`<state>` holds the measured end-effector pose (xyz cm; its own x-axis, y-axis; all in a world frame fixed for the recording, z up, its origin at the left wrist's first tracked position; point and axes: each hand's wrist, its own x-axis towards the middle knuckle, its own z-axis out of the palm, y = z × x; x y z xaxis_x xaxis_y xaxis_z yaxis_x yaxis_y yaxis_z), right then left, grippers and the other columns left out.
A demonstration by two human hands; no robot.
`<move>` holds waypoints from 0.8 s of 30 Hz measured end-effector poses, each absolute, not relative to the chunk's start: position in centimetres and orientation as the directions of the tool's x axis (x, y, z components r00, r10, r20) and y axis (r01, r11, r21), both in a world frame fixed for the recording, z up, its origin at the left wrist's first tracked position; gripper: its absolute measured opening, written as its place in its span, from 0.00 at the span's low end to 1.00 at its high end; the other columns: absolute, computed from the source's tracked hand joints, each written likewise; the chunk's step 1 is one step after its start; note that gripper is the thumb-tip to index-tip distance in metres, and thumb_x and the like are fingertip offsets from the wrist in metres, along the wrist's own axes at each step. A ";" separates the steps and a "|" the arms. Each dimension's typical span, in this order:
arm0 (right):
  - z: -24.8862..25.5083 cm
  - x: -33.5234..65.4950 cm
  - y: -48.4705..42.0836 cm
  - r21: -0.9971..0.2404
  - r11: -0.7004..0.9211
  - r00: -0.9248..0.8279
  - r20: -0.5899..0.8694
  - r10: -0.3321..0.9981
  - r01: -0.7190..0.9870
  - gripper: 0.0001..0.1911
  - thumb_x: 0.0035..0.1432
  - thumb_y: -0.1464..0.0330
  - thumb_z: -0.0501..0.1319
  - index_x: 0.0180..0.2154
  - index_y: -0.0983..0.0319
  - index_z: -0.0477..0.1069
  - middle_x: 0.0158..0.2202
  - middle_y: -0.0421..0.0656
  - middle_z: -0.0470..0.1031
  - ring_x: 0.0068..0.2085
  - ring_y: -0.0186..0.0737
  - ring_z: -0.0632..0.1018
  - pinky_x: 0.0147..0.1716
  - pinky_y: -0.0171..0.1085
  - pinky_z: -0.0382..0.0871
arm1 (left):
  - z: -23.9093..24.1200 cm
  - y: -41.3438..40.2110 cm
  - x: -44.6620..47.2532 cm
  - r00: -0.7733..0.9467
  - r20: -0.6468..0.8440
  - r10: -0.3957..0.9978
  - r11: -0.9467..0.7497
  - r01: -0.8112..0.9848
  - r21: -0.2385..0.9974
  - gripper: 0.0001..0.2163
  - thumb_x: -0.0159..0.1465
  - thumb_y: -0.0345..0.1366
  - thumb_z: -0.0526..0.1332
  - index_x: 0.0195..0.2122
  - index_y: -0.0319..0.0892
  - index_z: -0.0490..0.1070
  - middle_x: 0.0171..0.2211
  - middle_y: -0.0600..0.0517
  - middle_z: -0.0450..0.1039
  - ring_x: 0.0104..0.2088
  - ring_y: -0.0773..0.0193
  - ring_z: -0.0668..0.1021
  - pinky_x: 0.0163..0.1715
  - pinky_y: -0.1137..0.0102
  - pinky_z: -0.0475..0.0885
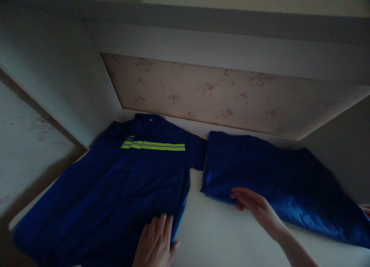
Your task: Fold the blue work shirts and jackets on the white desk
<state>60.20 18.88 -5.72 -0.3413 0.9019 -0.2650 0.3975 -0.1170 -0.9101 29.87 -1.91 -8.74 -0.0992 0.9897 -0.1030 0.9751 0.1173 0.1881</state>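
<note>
A dark blue work jacket with a yellow-green reflective stripe lies flat on a white surface, collar toward the wall. My left hand rests flat on its lower right part, fingers stretched out. To the right lies a folded blue garment. My right hand touches the near left edge of that folded garment, fingers extended and close together, holding nothing that I can see.
A wall panel with pink floral paper stands right behind the clothes. A white wall slants along the left. The surface's near left edge runs under the jacket. Something striped shows at the far right edge.
</note>
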 end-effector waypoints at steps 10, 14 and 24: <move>-5.1 44.1 15.8 -0.929 -0.212 -0.679 -0.368 0.635 0.304 0.29 0.52 0.44 0.62 0.40 0.63 0.74 0.31 0.43 0.78 0.27 0.36 0.75 0.27 0.36 0.70 | -3.6 -2.9 22.9 -0.047 -0.254 0.966 0.168 0.862 0.479 0.16 0.71 0.36 0.44 0.41 0.44 0.73 0.41 0.47 0.78 0.43 0.55 0.79 0.47 0.61 0.71; -4.6 42.0 15.2 -0.892 -0.392 -0.648 -0.439 0.623 0.227 0.27 0.55 0.45 0.60 0.38 0.63 0.72 0.27 0.42 0.76 0.22 0.34 0.74 0.19 0.32 0.65 | -0.9 -2.9 18.6 -0.278 -0.264 0.924 0.379 0.566 0.732 0.18 0.70 0.48 0.47 0.49 0.45 0.69 0.42 0.48 0.78 0.45 0.58 0.78 0.46 0.68 0.70; -3.8 36.2 22.1 -0.823 -0.535 -0.335 -0.458 0.823 -0.190 0.26 0.63 0.52 0.54 0.52 0.65 0.69 0.43 0.51 0.79 0.42 0.47 0.80 0.42 0.45 0.76 | 2.2 -3.1 20.8 0.069 -0.400 0.914 0.372 0.254 0.893 0.29 0.58 0.67 0.51 0.42 0.45 0.70 0.36 0.53 0.73 0.39 0.61 0.73 0.41 0.69 0.71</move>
<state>36.17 22.10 -3.83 -0.3353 0.8232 -0.4582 -0.1895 -0.5354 -0.8231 20.76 -3.07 2.20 0.0690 0.9139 -0.4000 0.2542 0.3716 0.8929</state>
